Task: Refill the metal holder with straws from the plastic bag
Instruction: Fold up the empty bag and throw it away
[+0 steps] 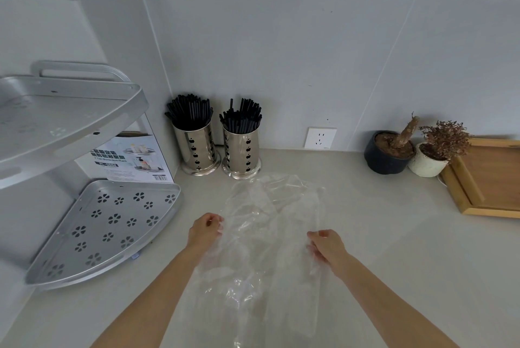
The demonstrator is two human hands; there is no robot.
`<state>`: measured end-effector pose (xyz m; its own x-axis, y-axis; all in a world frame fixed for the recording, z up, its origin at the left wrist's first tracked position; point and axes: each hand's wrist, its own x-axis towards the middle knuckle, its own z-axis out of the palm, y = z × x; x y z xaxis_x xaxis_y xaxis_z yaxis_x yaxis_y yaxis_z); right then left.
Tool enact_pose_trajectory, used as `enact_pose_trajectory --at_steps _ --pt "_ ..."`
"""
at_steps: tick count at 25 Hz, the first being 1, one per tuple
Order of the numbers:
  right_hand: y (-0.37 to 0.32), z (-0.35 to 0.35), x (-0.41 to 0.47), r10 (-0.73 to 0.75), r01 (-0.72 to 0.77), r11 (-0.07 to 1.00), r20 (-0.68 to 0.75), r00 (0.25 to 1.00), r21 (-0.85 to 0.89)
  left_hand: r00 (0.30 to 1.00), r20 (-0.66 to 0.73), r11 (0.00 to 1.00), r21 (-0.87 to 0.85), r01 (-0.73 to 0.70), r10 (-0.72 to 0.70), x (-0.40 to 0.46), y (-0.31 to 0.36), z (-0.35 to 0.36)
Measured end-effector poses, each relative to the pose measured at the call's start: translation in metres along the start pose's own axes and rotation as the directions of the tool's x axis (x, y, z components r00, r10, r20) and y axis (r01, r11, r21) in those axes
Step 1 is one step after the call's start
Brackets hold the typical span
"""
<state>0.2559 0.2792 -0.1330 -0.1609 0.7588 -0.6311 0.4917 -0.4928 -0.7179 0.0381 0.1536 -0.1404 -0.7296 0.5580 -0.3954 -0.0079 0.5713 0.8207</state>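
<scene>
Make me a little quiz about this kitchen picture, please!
1. How many metal holders stand by the wall?
2. True or false: the plastic bag is full of straws.
3. What do the left hand and right hand touch: (a) straws, (b) the bag, (c) the plant pots?

Key: 1. Two, both packed with black straws. 2. False; the clear bag looks empty. 3. (b), one hand at each side of it.

The cardboard box (pixel 126 160) carries printed characters and a barcode, too blurred to read.
</scene>
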Motion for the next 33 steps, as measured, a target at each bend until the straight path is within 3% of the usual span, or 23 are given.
enact_pose_trajectory --at_steps 6,12,18,23,30,33 --pt "-0.015 -0.007 -0.013 -0.135 0.116 0.959 0.057 0.989 0.259 0.995 -0.082 0.979 -0.192 -0.068 0.053 -0.004 0.012 -0.008" --pt "-0.027 -0.018 -0.021 -0.241 0.203 0.948 0.134 0.961 0.245 0.995 -0.089 0.929 -0.361 -0.074 0.045 -0.010 0.031 -0.018" --pt "-0.051 -0.025 -0.030 -0.331 0.302 0.897 0.037 0.943 0.322 0.981 -0.162 0.895 -0.414 -0.169 0.111 -0.022 0.052 -0.031" --pt "-0.066 -0.029 -0.039 -0.517 0.500 0.822 -0.009 0.856 0.274 0.929 -0.178 0.893 -0.267 -0.364 0.325 -0.026 0.063 -0.043" --pt "-0.083 -0.048 -0.041 -0.670 0.671 0.741 0.081 0.738 0.005 0.849 -0.123 0.842 -0.116 -0.527 0.515 -0.032 0.080 -0.061" --pt "-0.089 -0.054 -0.041 -0.715 0.716 0.689 0.058 0.697 -0.110 0.827 -0.006 0.827 0.039 -0.561 0.562 -0.037 0.089 -0.067"
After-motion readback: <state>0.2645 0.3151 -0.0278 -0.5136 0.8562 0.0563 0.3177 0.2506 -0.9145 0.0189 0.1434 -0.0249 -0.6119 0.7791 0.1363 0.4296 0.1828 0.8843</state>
